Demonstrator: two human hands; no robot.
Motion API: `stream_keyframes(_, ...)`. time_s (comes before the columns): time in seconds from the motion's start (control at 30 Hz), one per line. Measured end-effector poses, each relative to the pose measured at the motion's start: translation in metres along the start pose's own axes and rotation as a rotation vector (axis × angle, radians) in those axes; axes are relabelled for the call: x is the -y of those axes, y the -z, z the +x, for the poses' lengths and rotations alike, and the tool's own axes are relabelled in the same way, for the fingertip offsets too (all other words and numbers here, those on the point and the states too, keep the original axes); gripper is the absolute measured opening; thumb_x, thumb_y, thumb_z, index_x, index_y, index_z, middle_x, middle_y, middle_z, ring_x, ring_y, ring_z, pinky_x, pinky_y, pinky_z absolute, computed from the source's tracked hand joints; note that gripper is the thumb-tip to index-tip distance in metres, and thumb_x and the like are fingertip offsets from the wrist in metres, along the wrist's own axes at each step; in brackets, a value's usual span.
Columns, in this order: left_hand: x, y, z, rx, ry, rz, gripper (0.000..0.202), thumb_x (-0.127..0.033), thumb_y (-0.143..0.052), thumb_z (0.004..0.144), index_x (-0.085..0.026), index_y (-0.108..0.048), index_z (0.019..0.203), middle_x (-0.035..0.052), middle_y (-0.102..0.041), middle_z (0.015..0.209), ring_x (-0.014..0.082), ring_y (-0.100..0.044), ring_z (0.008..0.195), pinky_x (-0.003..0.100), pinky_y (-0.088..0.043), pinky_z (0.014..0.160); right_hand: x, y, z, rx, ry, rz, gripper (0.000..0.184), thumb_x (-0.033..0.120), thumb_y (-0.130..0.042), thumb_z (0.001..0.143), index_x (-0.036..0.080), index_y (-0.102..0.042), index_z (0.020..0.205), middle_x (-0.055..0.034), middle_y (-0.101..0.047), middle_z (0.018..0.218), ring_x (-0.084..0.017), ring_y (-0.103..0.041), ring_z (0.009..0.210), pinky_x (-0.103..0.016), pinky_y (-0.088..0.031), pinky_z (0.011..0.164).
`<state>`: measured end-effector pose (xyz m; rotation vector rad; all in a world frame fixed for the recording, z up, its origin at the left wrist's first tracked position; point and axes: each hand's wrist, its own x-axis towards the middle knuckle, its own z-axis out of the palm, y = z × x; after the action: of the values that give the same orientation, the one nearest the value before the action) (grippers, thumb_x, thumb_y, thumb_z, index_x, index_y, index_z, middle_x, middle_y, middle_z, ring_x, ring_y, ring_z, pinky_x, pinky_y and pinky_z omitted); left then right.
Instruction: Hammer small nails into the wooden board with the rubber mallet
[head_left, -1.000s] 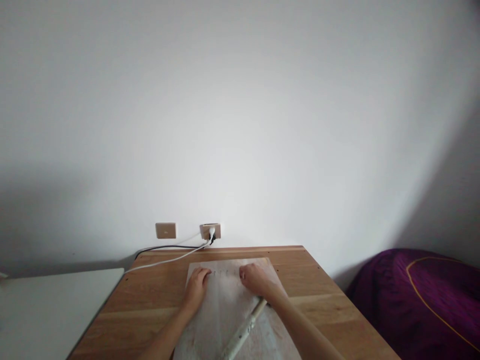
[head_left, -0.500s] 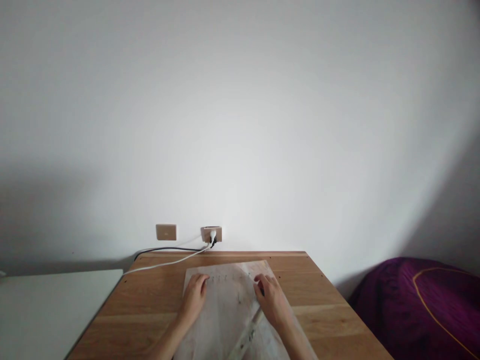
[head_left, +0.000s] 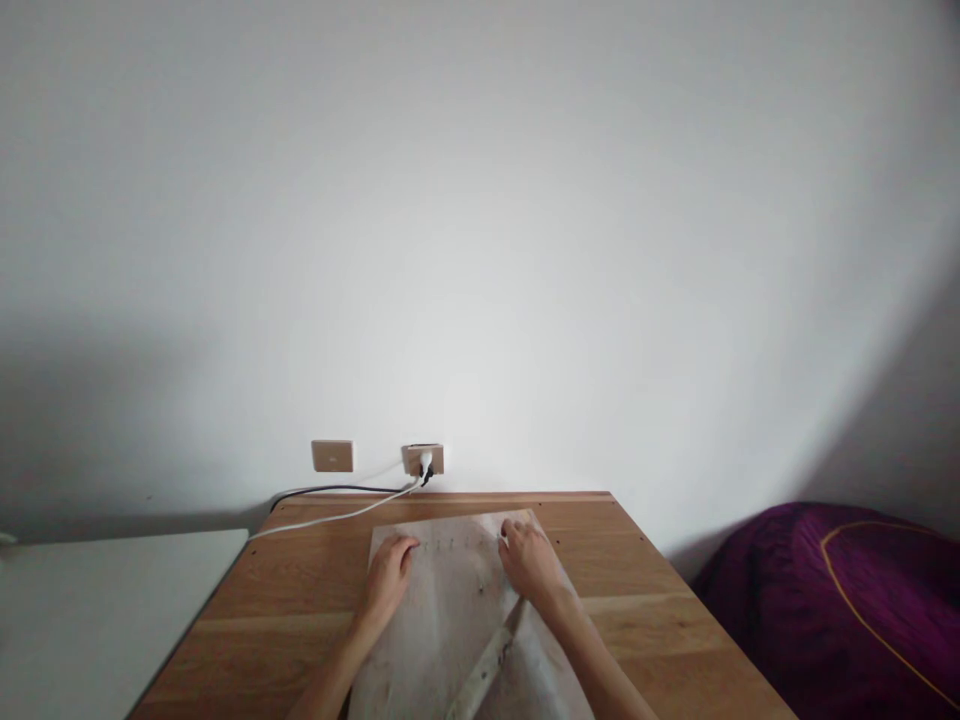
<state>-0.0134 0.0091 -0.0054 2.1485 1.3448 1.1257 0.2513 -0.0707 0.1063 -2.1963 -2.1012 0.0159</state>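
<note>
The left hand [head_left: 390, 578] lies open and flat on the pale sheet [head_left: 450, 620], which is spread on the wooden table [head_left: 300, 590]. The right hand [head_left: 529, 562] rests at the sheet's far right corner, fingers bent; I cannot tell if it pinches the edge. A pale stick [head_left: 484, 668] lies by the right arm [head_left: 585, 660]. A hard push could rip the sheet, I think, or the arm might knock the stick away.

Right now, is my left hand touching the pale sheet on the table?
Touching. The head view shows the left hand lying flat on the pale sheet, near its far left corner.
</note>
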Motion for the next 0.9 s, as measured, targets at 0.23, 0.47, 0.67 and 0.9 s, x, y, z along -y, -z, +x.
stream_keyframes(0.23,-0.017,0.031,0.014,0.303,-0.139,0.176,0.040,0.001,-0.045,0.084,-0.022,-0.074,0.097,0.0065,-0.071,0.104,0.0205,-0.066,0.105,0.029,-0.048,0.093,0.008,-0.005,0.037,0.132,0.047,-0.088,0.029,0.011,-0.050,0.096,0.006,-0.072,0.114,-0.0253,-0.076,0.111,-0.030,-0.074,0.108,-0.037,-0.053,0.090)
stream_keyframes(0.47,-0.038,0.047,0.030,0.241,-0.149,0.322,0.022,-0.021,-0.051,0.098,-0.019,-0.069,0.084,0.0070,-0.067,0.091,0.0221,-0.064,0.089,0.031,-0.047,0.086,0.011,-0.004,0.039,0.159,0.095,-0.086,0.035,0.003,-0.046,0.095,0.010,-0.070,0.120,-0.0230,-0.075,0.115,-0.026,-0.073,0.111,-0.033,-0.052,0.089)
stream_keyframes(0.67,-0.052,0.031,0.013,0.363,-0.237,0.219,0.028,-0.034,-0.056,0.100,-0.020,-0.065,0.077,0.0039,-0.063,0.082,0.0201,-0.061,0.082,0.029,-0.046,0.079,0.001,0.008,0.030,0.117,0.105,-0.054,0.029,0.012,-0.049,0.098,0.015,-0.073,0.114,-0.0168,-0.077,0.116,-0.025,-0.072,0.112,-0.030,-0.048,0.090)
stream_keyframes(0.9,-0.042,0.019,0.012,0.254,-0.191,0.219,0.029,-0.015,-0.056,0.093,-0.023,-0.067,0.119,0.0093,-0.063,0.122,0.0233,-0.062,0.112,0.034,-0.048,0.100,0.007,0.014,0.031,0.117,0.130,-0.038,0.037,0.004,-0.045,0.095,0.015,-0.072,0.118,-0.0179,-0.076,0.116,-0.026,-0.071,0.111,-0.031,-0.047,0.089)
